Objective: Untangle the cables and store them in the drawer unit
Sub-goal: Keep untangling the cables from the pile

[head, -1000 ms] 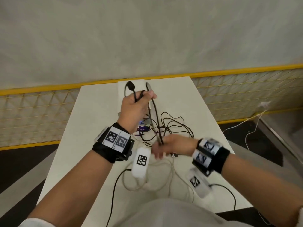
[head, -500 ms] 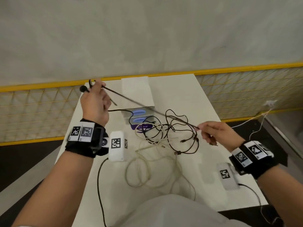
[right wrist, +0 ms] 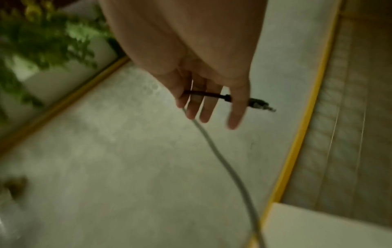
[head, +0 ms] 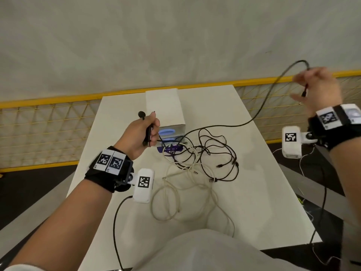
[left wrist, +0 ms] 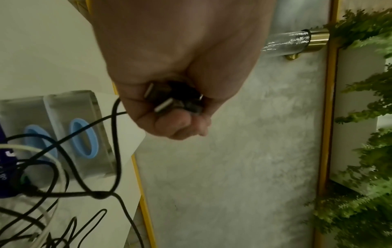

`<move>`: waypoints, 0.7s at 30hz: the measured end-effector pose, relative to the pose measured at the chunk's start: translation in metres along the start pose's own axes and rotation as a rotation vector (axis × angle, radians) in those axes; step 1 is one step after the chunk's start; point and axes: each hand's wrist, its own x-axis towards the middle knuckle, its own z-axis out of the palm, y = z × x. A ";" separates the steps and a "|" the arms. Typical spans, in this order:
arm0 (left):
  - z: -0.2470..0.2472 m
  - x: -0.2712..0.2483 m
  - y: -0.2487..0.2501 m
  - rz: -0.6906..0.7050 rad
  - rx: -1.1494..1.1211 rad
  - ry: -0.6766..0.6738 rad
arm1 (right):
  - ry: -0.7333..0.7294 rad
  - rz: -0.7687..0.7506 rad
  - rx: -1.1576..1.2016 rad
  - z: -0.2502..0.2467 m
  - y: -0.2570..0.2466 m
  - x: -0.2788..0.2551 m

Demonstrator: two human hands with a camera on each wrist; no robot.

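Note:
My left hand [head: 153, 133] grips a folded bundle of black cable [head: 149, 132] above the table, just left of the white drawer unit [head: 166, 106] with its blue handles. In the left wrist view the fist [left wrist: 180, 117] encloses the cable folds and metal plugs [left wrist: 163, 104]. My right hand [head: 304, 89] is raised far right, holding the same black cable near its plug [head: 303, 93]; the cable arcs down to the tangle [head: 214, 153]. In the right wrist view the cable [right wrist: 203, 94] threads between the right hand's [right wrist: 212, 107] loosely extended fingers.
Loose white cables [head: 185, 192] lie in loops on the white table [head: 263, 192] near me. A purple item [head: 172, 149] sits under the cables in front of the drawer unit [left wrist: 70, 127]. A yellow mesh railing [head: 48, 124] runs behind the table.
My right hand has swung up and far to the right, drawing the black cable's end out of the pile. My left hand has moved right and lower, beside the drawer unit.

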 end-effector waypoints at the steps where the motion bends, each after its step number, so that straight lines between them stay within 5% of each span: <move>1: 0.001 0.000 0.000 0.020 0.004 -0.010 | -0.033 -0.002 -0.283 0.004 0.012 0.006; 4: 0.005 0.000 0.003 0.071 -0.017 -0.016 | -0.144 0.161 -0.960 0.023 0.059 -0.003; 9: 0.009 0.003 0.003 0.104 0.028 0.003 | -0.810 0.051 -1.134 0.085 0.129 -0.110; 11: 0.008 0.003 0.002 0.095 0.049 0.020 | -0.939 0.167 -1.202 0.110 0.149 -0.147; 14: 0.004 0.001 0.002 0.066 0.078 0.035 | -1.033 0.304 -1.341 0.130 0.165 -0.159; 21: -0.008 -0.005 -0.006 0.059 0.071 0.054 | -1.037 0.207 -1.405 0.090 0.135 -0.129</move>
